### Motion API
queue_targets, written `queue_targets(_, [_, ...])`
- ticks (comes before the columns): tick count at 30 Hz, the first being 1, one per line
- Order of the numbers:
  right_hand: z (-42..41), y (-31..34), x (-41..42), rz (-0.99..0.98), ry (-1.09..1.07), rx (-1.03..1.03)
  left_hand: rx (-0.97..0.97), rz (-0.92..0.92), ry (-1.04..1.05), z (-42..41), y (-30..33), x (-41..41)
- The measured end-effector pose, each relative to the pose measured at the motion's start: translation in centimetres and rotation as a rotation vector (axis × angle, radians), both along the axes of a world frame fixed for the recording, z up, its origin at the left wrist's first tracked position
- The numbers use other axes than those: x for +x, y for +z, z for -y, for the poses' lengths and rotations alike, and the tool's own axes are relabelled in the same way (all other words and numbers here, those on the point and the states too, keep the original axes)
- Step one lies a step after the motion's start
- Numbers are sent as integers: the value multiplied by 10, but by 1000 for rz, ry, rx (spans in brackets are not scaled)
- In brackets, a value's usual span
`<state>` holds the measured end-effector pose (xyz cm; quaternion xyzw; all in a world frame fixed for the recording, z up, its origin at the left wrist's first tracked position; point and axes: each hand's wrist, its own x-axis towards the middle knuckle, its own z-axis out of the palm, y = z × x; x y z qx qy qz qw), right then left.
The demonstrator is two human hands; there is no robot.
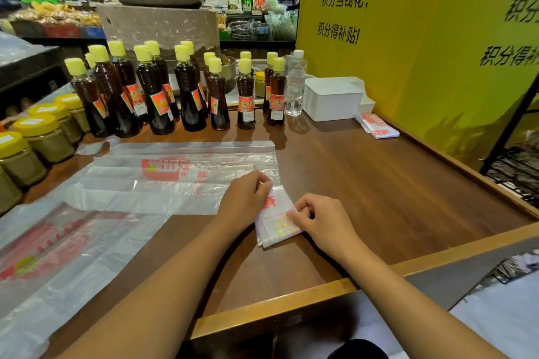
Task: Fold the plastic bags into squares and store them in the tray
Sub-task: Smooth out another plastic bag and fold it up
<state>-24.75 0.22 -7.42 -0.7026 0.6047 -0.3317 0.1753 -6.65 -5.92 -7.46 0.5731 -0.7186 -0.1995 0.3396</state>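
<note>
Both hands work on a folded plastic bag (275,220) that lies on the wooden bench (364,183), near its front edge. The bag is a small white packet, roughly square, with red print on top and a patch of yellow dots near its lower corner. The left hand (245,197) rests on the packet's left side, fingers curled down over its upper edge and pinching the plastic there. The right hand (315,217) grips the packet's right edge, thumb and bent fingers nipping the fold. Behind the left hand a flat, unfolded clear bag (180,175) with red print is spread across the bench, its right end touching the packet. A second clear bag (58,265) with red and yellow print lies at the near left, hanging over the bench's edge. The white tray (332,99) stands at the far right of the bench against a yellow wall (423,38) printed with black characters. Just in front of the tray sits a small stack of folded bags (377,125), white with red print, outside the tray. A row of dark bottles (186,90) with yellow caps lines the back of the bench, with a clear water bottle (295,86) beside the tray. Yellow-lidded jars (43,137) stand along the left.
</note>
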Motion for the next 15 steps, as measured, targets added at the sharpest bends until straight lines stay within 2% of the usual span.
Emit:
queue_targets(9, [-2, -1, 1, -113, 28, -44, -90, 213, -41, 13, -11, -7])
queue_targets(15, [-5, 4, 4, -507, 52, -94, -195, 359, 22, 15, -9, -9])
